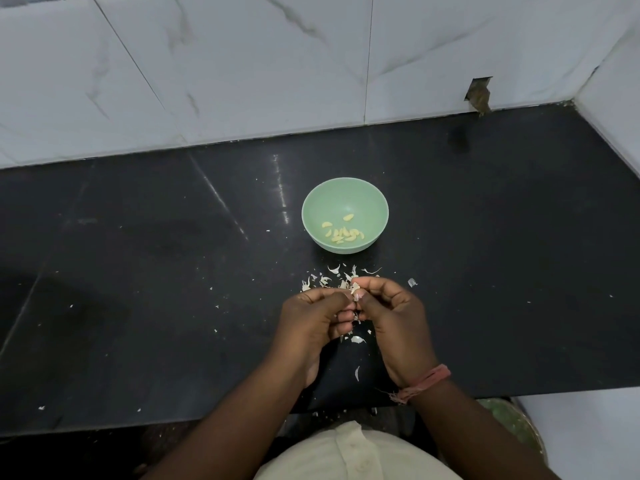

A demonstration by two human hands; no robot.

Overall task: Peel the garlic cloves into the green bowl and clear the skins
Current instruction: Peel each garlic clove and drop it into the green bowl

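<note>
Nearest the camera, two bare forearms reach out over a pale shirt (353, 455) and across the front edge of a black counter (138, 271). The right wrist carries a frayed reddish thread band (424, 382).

The left hand (311, 323) and right hand (391, 317) meet above the counter, knuckles up, fingers curled inward toward each other. Between their fingertips sits a garlic clove (355, 290), pale with bits of skin still clinging to it; both thumbs and forefingers close on it from either side, so it is pinched by the two hands at once. The lower fingers of the left hand are folded under, touching the right hand's fingers. How much of the clove is already bare cannot be told.

Skins (329, 277) lie scattered on the counter just beyond and under the hands, with a few more flakes nearer the front edge and small specks spread wider.

Further back, a little beyond the skins, stands the green bowl (313, 206), upright, holding a small cluster of peeled cloves (343, 233) at its bottom.

Behind the counter rises a white marbled tile wall (242, 64), with a chipped hole (479, 95) at its base on the right.

No brand, label or writing is readable anywhere.
</note>
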